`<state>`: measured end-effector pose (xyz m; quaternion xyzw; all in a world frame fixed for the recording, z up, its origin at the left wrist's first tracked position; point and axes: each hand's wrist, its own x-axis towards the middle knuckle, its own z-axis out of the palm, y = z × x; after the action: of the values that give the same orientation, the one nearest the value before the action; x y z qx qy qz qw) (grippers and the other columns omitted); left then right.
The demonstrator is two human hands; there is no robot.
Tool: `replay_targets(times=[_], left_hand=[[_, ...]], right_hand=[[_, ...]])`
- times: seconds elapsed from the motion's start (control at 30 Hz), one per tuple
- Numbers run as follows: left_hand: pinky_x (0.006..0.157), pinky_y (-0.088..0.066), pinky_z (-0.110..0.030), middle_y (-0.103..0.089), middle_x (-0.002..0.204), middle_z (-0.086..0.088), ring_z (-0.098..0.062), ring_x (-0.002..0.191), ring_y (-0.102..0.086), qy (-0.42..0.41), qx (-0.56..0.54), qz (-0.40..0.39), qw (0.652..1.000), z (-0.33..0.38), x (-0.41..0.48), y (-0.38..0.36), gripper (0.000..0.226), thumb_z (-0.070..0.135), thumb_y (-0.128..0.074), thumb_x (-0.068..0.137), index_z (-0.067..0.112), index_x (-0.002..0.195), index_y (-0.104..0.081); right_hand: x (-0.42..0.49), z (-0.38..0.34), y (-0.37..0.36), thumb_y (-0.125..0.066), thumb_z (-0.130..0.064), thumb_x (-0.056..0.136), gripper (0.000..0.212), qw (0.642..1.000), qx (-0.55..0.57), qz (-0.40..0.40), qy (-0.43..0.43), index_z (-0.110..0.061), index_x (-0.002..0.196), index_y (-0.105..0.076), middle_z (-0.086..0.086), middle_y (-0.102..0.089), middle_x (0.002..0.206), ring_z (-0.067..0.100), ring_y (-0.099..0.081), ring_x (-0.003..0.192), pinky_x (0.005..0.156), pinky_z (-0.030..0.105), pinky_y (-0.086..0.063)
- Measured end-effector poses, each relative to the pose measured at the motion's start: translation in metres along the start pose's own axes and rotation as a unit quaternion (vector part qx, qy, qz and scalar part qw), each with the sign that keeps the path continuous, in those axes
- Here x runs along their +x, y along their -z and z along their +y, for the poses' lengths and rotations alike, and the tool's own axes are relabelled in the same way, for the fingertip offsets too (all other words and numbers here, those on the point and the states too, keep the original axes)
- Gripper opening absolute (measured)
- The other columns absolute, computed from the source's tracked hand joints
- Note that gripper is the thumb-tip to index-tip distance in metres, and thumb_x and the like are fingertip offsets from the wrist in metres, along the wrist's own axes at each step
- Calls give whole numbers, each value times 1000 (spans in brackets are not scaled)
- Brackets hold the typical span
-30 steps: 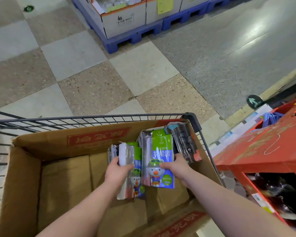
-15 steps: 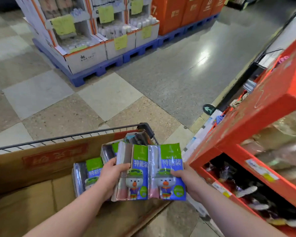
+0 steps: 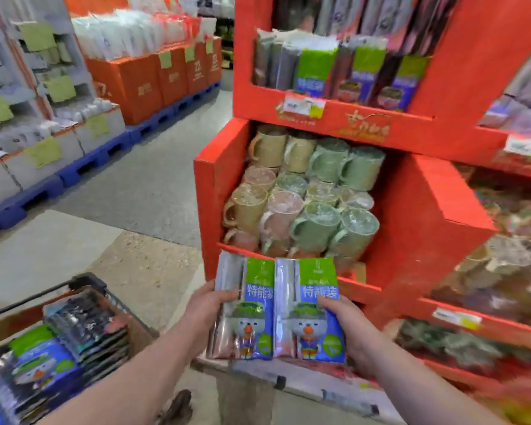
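Holding two packs side by side, upright, long axes vertical. My left hand [image 3: 207, 308] grips left pack [image 3: 252, 302] by outer edge, thumb on front; my right hand [image 3: 347, 329] grips right pack [image 3: 313, 305] likewise. Packs touch edge to edge, low in front of mugs [image 3: 304, 204]. Matching packs on top shelf [image 3: 316, 72], straight up and ahead; right hand nearer, I judge. Cart [image 3: 86, 282] down left.

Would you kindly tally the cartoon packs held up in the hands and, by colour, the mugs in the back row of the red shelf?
Cartoon packs: 2
Beige mugs: 2
Green mugs: 2
Total: 6
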<state>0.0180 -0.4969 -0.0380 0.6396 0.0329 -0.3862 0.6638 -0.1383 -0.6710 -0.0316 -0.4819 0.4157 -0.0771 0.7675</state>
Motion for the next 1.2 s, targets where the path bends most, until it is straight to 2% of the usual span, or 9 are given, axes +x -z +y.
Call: replay_targets(times=[0.13,0.27,0.5,0.67,0.73,0.83,0.97,1.13,1.2], left_hand=[[66,-56,-38,-71,92,-22,-32,73,-67,-29,27,-55,998,4,-2,-69,27,-4,-58,82,5,106,-65],[74,-56,-48,-71,96,-24,-36,78,-67,-51,35,-76,995,23,-5,-108,29,-2,-59,82,5,109,-66],[54,-55,-33,-75,79,-9,-24,65,-71,-101,33,-117,987,81,11,-143,21,-1,-55,88,11,104,-63],[78,-56,-55,-72,100,-20,-38,88,-69,-130,14,-144,981,142,47,-175,29,1,-57,86,9,114,-61],[78,-56,-51,-71,102,-20,-37,88,-69,-156,12,-148,977,170,65,-186,32,1,-59,86,7,117,-59],[64,-57,-40,-70,98,-18,-30,80,-68,-192,0,-142,971,214,92,-201,30,1,-62,86,5,115,-56],[70,-58,-49,-70,99,-23,-34,79,-69,-229,-12,-155,961,261,121,-214,30,1,-61,86,1,116,-58],[55,-58,-34,-69,90,-16,-21,65,-68,-268,-30,-169,948,307,146,-224,16,2,-58,90,3,106,-59],[53,-57,-32,-69,88,-14,-21,65,-69,-272,-40,-175,946,318,153,-226,20,2,-56,91,0,110,-58]], right_hand=[[-19,-28,61,-53,-6,92,18,998,27,37,53,-1,103,-65,21,-73,84,31,-70,62,62,46,-57],[-22,-56,90,-50,-1,92,16,994,32,50,90,-3,98,-64,17,-73,75,27,-69,56,54,38,-57],[-12,-117,97,-52,-2,92,15,987,8,33,157,-7,99,-64,15,-74,86,30,-70,68,73,45,-55],[10,-190,94,-54,-5,92,19,974,-14,57,219,-4,110,-62,23,-70,103,36,-68,82,78,50,-55],[23,-223,88,-55,-5,92,17,969,-18,68,237,-5,108,-62,23,-70,101,33,-69,74,71,48,-56],[43,-270,76,-54,-6,93,17,961,-21,74,267,-5,107,-63,21,-71,96,29,-69,67,66,46,-57],[69,-325,62,-52,-7,94,17,950,-5,67,305,-6,106,-65,16,-73,90,27,-71,65,59,42,-59],[104,-383,51,-50,-7,96,16,926,6,90,366,-7,106,-63,13,-71,91,20,-70,60,57,37,-59],[118,-404,48,-49,-8,97,16,919,1,100,381,-8,105,-63,5,-74,79,16,-70,57,49,29,-57]])
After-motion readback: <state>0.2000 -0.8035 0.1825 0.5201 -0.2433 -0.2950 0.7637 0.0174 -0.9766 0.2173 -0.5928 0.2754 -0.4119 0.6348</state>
